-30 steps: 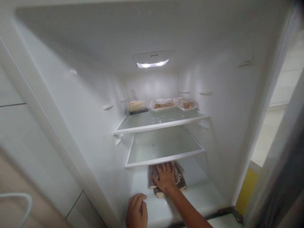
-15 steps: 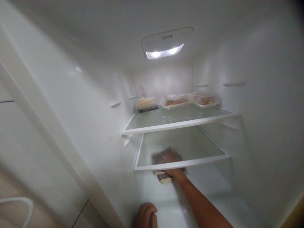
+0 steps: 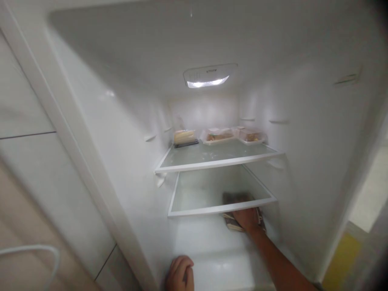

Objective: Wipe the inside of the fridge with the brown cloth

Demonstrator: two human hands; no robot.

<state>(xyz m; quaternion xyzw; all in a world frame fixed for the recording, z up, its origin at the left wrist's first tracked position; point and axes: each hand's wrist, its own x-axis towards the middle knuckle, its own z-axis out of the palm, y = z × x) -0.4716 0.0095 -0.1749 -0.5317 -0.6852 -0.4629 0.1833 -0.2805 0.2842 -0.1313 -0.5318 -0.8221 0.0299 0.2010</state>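
My right hand (image 3: 247, 218) presses a folded dark cloth with pale edges (image 3: 233, 224) against the back of the refrigerator's lower part, beneath the lower glass shelf (image 3: 203, 190). The shelf's white front rim crosses in front of the hand, and the fingers show only dimly through the glass. My left hand (image 3: 181, 273) is low in the view, by the left side of the fridge opening. Its fingers are curled closed; whatever they may hold is hidden.
On the upper glass shelf (image 3: 209, 155) lie a pale wrapped pack (image 3: 185, 138) and two clear-lidded food trays (image 3: 218, 136). A lit lamp (image 3: 209, 79) is set in the ceiling. Small shelf ledges stick out of both side walls. A yellow object (image 3: 342, 252) stands outside at right.
My right hand has slid the cloth to the right under the lower shelf. The camera has drawn back, showing more of the fridge's right edge. My left hand stays nearly where it was.
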